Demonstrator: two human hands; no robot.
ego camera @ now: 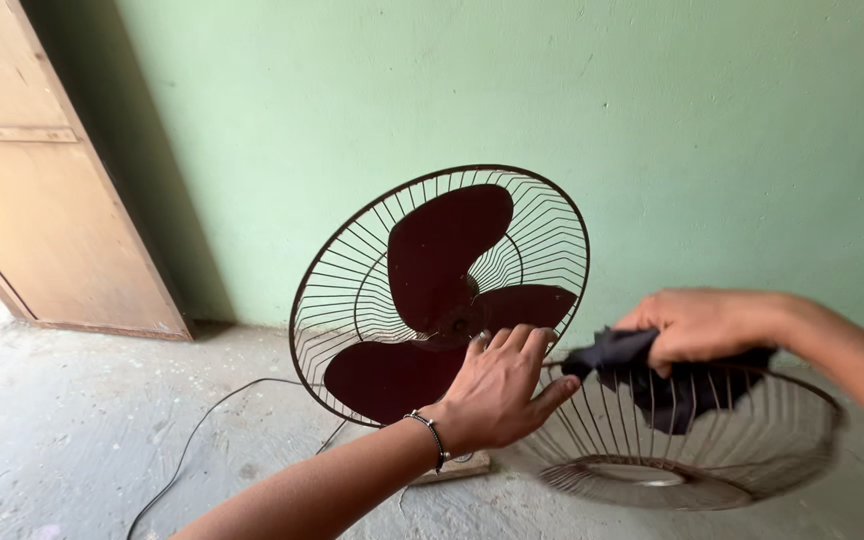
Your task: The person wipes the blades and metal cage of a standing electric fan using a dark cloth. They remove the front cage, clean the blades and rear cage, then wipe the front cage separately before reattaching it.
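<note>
Steadying the detached round wire fan guard (692,440) with my left hand (497,390), fingers curled over its rim, I have my right hand (702,325) closed around a crumpled dark cloth (652,375) pressed onto the wires. The guard sits on the grey concrete floor (72,430), just beside the standing fan with dark red blades (442,295). My worry is that the cloth snags on a wire, or the guard tips against the exposed blades.
</note>
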